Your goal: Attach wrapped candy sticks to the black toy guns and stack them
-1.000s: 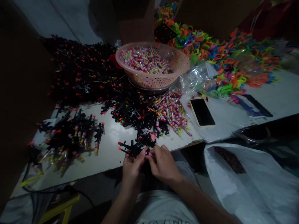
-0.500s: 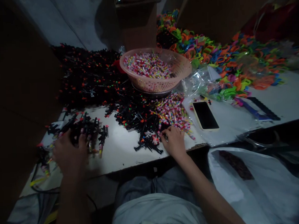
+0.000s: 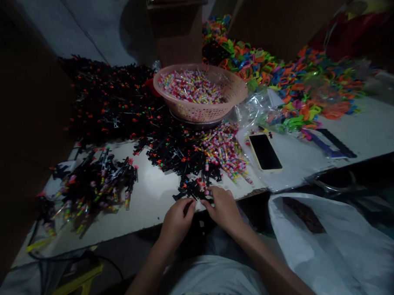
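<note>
My left hand and my right hand are close together at the table's front edge, thumbs and fingers bent inward in a pinch. What sits between their fingertips is too small and dark to make out. Just beyond the fingertips lie a few black toy guns with orange tips. Behind these spreads a heap of more black toy guns. Beside it, past my right hand, is a pile of small candy-filled tubes in pink and yellow. On the left lies a group of toy guns with candy tubes attached.
A pink plastic basket of candy tubes stands behind the piles. A phone lies on clear plastic at right, near a purple and black frame-like piece. Colourful plastic pieces are heaped behind. A white bag hangs below the edge.
My left hand has moved right, from the group of toy guns with candy tubes to beside my right hand. My right hand has shifted slightly toward the front edge. The view has shifted slightly.
</note>
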The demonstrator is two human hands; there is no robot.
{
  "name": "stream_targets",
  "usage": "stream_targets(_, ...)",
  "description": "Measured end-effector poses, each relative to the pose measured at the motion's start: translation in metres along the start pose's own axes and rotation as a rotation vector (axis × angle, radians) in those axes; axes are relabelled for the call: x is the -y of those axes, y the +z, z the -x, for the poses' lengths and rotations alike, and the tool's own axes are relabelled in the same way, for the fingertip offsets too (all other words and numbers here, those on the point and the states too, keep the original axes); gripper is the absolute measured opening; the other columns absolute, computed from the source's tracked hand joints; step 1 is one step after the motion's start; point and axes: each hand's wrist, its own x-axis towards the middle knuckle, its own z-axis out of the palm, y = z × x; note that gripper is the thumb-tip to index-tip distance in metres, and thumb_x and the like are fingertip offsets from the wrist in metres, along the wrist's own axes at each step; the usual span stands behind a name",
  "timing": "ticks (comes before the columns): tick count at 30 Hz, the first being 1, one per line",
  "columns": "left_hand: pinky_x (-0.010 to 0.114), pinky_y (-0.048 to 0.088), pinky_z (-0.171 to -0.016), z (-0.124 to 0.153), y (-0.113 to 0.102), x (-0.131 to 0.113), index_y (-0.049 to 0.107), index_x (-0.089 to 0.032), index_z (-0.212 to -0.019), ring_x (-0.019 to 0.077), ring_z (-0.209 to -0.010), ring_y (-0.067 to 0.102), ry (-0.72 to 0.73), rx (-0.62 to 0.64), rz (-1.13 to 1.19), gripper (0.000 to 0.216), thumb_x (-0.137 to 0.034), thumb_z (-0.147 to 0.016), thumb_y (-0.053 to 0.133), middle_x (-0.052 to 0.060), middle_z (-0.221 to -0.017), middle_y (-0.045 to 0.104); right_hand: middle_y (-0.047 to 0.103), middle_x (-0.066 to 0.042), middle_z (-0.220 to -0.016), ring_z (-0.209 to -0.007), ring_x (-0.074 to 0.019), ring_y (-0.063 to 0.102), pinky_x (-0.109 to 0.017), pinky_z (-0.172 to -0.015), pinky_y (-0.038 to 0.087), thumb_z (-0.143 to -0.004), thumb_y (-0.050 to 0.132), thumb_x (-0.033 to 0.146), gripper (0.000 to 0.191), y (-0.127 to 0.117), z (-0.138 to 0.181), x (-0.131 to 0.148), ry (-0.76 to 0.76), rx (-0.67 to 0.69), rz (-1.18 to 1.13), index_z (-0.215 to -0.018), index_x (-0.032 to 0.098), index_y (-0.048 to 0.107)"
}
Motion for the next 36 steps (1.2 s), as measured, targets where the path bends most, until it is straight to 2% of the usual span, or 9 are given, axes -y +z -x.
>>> stream_targets(7,0.032,0.046,-0.077,0.004,-0.002,0.003,0.067,-0.021,-0.100,0.0217,-0.083,0.063,-0.067,-0.017,0.165,0.029,-0.040,-0.080,0.058,0.007,-0.094,0.070,0.070,-0.011,-0.099,-0.091,-0.0252,0.064,-0.037,-0.080,0.039,-0.088,0.055,0.027,0.018,0.003,-0.005,0.002,0.017,0.005,-0.093,-0.102,0.017,0.061)
stream_targets(12,0.030,0.046,-0.079,0.007,0.002,0.010,0.059,-0.020,-0.095,0.0191,-0.085,0.063,-0.108,-0.058,0.337,0.025,-0.038,-0.078,0.062,0.005,-0.089,0.067,0.071,-0.004,-0.081,-0.079,-0.0216,0.065,-0.033,-0.076,0.038,-0.083,0.060,0.019,0.003,0.002,-0.005,0.003,0.034,0.048,-0.185,-0.083,0.020,0.063)
stream_targets(15,0.029,0.048,-0.078,0.008,0.002,0.011,0.055,-0.018,-0.100,0.0152,-0.078,0.063,-0.187,-0.118,0.518,0.040,-0.034,-0.068,0.073,0.005,-0.095,0.066,0.071,-0.003,-0.084,-0.079,-0.0199,0.063,-0.032,-0.077,0.039,-0.083,0.060,0.022,0.005,-0.002,-0.003,0.008,0.041,-0.017,-0.320,-0.088,0.020,0.062)
stream_targets(17,0.029,0.050,-0.073,0.008,0.000,0.007,0.056,-0.018,-0.105,0.0130,-0.070,0.062,-0.254,-0.051,0.662,0.050,-0.033,-0.062,0.077,0.005,-0.094,0.067,0.070,-0.002,-0.085,-0.081,-0.0193,0.062,-0.032,-0.078,0.040,-0.085,0.058,0.023,0.005,-0.006,-0.001,0.012,-0.005,-0.033,-0.405,-0.088,0.021,0.061)
stream_targets(20,0.030,0.052,-0.068,0.010,-0.004,-0.002,0.062,-0.014,-0.100,0.0153,-0.067,0.064,-0.348,0.087,0.825,0.048,-0.034,-0.060,0.079,0.007,-0.085,0.070,0.068,-0.003,-0.091,-0.084,-0.0188,0.061,-0.032,-0.078,0.042,-0.087,0.054,0.025,0.009,-0.012,0.005,0.017,-0.075,-0.018,-0.516,-0.094,0.022,0.057)
stream_targets(24,0.031,0.052,-0.078,0.012,-0.007,-0.010,0.065,-0.014,-0.092,0.0174,-0.076,0.066,-0.399,-0.091,0.967,0.045,-0.029,-0.054,0.084,0.005,-0.084,0.071,0.063,-0.004,-0.092,-0.082,-0.0168,0.060,-0.029,-0.073,0.046,-0.092,0.042,0.029,0.019,-0.018,0.015,0.020,-0.054,0.001,-0.634,-0.109,0.021,0.045)
stream_targets(27,0.029,0.050,-0.081,0.014,-0.009,-0.012,0.067,-0.013,-0.088,0.0166,-0.080,0.066,-0.382,-0.160,0.964,0.039,-0.026,-0.055,0.084,0.004,-0.084,0.072,0.062,-0.003,-0.090,-0.084,-0.0168,0.060,-0.029,-0.074,0.047,-0.093,0.039,0.026,0.013,-0.021,0.020,0.023,-0.094,0.027,-0.633,-0.103,0.022,0.046)
stream_targets(32,0.029,0.050,-0.082,0.019,-0.010,-0.018,0.068,-0.014,-0.087,0.0176,-0.082,0.066,-0.300,-0.160,0.901,0.034,-0.028,-0.060,0.081,0.005,-0.085,0.073,0.062,-0.003,-0.088,-0.081,-0.0161,0.060,-0.028,-0.072,0.047,-0.091,0.043,0.025,0.009,-0.024,0.022,0.029,-0.066,-0.099,-0.673,-0.099,0.022,0.048)
stream_targets(36,0.029,0.051,-0.079,0.021,-0.013,-0.023,0.069,-0.015,-0.084,0.0177,-0.079,0.067,-0.265,-0.179,0.835,0.030,-0.029,-0.060,0.080,0.004,-0.082,0.073,0.062,-0.003,-0.087,-0.081,-0.0154,0.060,-0.027,-0.072,0.047,-0.091,0.044,0.023,0.007,-0.026,0.022,0.031,-0.136,-0.062,-0.695,-0.097,0.023,0.048)
